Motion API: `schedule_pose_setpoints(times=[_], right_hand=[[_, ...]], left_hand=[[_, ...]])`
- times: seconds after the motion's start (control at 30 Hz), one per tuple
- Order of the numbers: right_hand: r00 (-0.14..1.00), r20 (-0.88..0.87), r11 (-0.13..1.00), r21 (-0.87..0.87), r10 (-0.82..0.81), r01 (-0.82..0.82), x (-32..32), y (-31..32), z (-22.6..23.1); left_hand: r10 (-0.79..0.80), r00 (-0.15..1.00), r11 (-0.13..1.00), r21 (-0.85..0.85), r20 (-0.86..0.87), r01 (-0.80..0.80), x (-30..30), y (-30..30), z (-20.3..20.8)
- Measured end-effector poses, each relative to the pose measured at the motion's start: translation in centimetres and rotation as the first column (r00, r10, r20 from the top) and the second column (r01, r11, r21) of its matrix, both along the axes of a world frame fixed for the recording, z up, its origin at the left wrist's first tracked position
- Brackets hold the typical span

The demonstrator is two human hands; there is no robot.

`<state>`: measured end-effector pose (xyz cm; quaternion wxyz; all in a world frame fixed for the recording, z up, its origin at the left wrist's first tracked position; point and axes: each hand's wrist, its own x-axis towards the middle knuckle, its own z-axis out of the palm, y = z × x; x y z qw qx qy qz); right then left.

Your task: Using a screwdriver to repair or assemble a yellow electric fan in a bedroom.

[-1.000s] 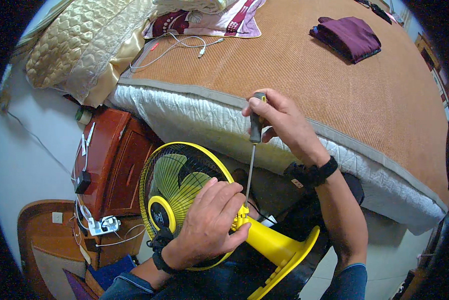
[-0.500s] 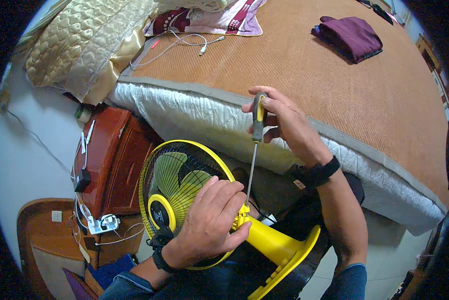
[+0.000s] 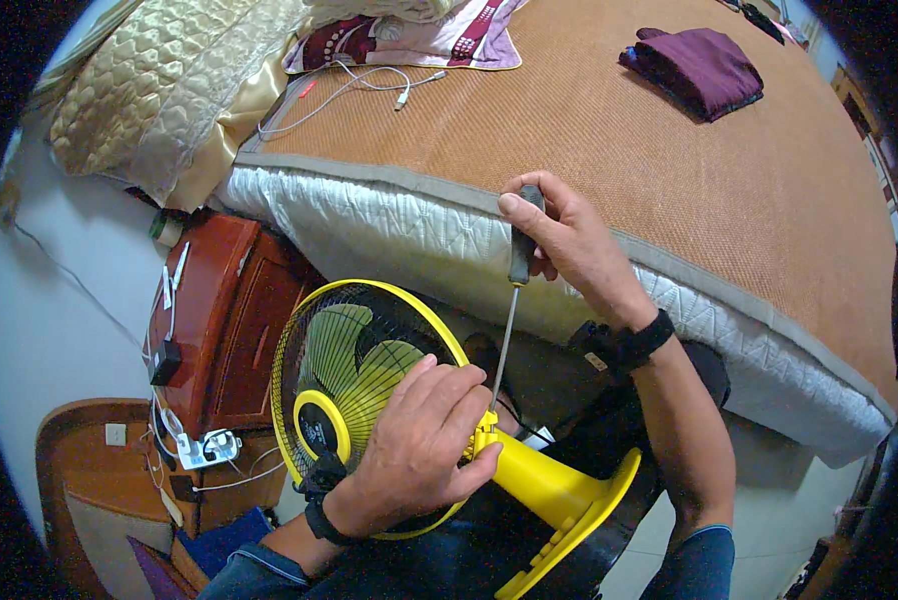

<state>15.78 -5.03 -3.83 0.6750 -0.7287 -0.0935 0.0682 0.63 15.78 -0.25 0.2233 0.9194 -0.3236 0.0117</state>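
The 2 hands at a yellow desk fan (image 3: 544,482), which lies tilted over the person's lap (image 3: 409,570) beside the bed (image 3: 609,130). The right hand (image 3: 574,245) holds a screwdriver (image 3: 521,264) by its dark handle, the shaft slanting down to the yellow joint (image 3: 486,436) between fan head and stand. The left hand (image 3: 424,435) is curled over the back of the fan head, its palm hidden. Likely faults: off-axis pressure could make the tip skid toward the nearby left fingers; a slack left hold could let the fan roll.
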Motion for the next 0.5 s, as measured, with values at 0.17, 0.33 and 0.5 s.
schedule_pose_setpoints(times=[0.17, 0.33, 0.5], right_hand=[[0.988, -0.141, 0.988, 0.144, 0.068, -0.048, -0.1, -0.6, 1.0], [0.99, -0.045, 0.99, 0.062, 0.131, -0.128, -0.2, -1.3, -0.1], [0.99, -0.105, 0.993, 0.082, 0.094, -0.086, -0.6, -1.1, -0.4]], left_hand=[[-0.005, 1.0, 1.0, -0.011, -0.026, 0.004, 0.1, 0.1, -0.2], [-0.043, 0.997, 0.999, 0.006, -0.064, 0.043, 0.1, 0.4, 0.5], [-0.065, 0.996, 0.997, 0.033, -0.061, 0.067, -0.1, 0.3, 0.2]])
